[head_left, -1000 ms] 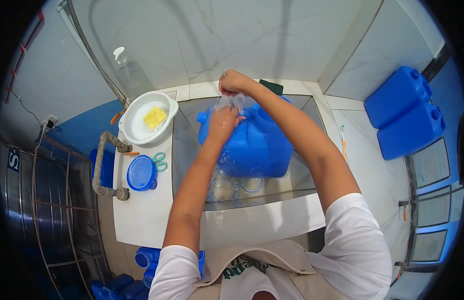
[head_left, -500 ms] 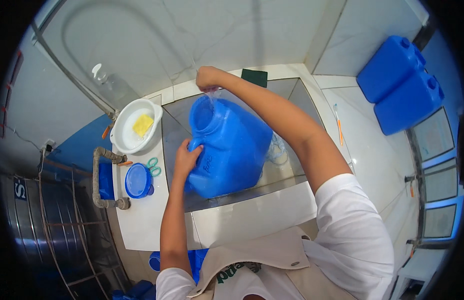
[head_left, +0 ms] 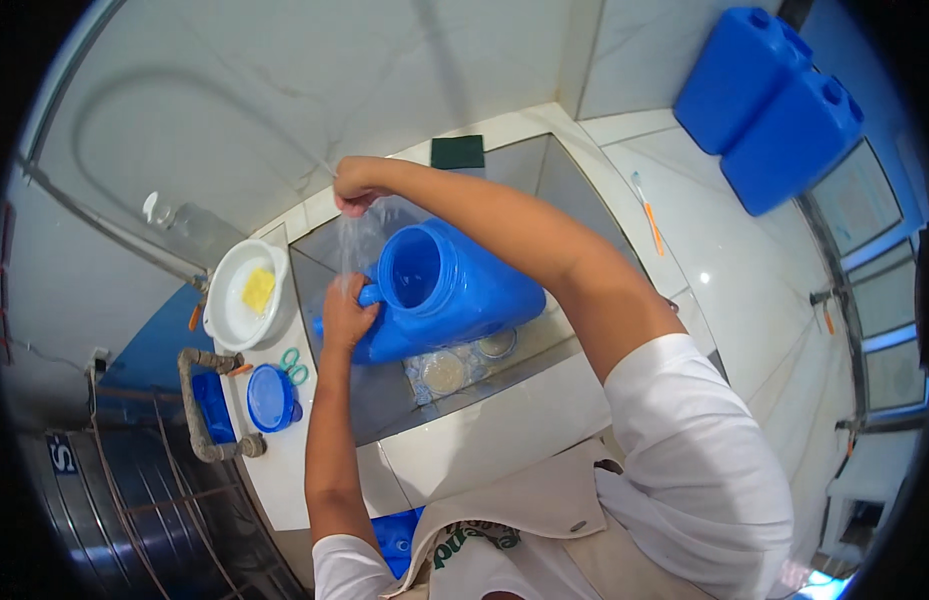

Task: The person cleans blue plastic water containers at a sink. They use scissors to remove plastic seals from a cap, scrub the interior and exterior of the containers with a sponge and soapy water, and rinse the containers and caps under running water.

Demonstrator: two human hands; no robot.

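Observation:
A large blue jug (head_left: pixel 474 290) lies tilted in the sink (head_left: pixel 384 420), its wide round mouth turned up with no lid on. Fingers of my left hand (head_left: pixel 349 315) are wrapped round the handle beside the mouth. Above and left of the mouth, my right hand (head_left: pixel 359 184) is closed on the end of a thin, pale hose (head_left: pixel 274 118) that arcs across the wall. Clear water (head_left: pixel 359 235) spreads from this hand down to the left hand and the jug's outside. What the right fingers cover is hidden.
A white basin (head_left: pixel 219 310) with a yellow sponge (head_left: pixel 259 290), a blue lid (head_left: pixel 269 397) and green-handled scissors (head_left: pixel 293 367) stand left. A dark green pad (head_left: pixel 457 152) lies on the back ledge. At right are a brush (head_left: pixel 648 214) and two blue containers (head_left: pixel 789 130).
The jug has rolled and tipped so its mouth faces more upward, uncovering the sink floor in front. My right hand has swung left of the mouth; water now falls outside it.

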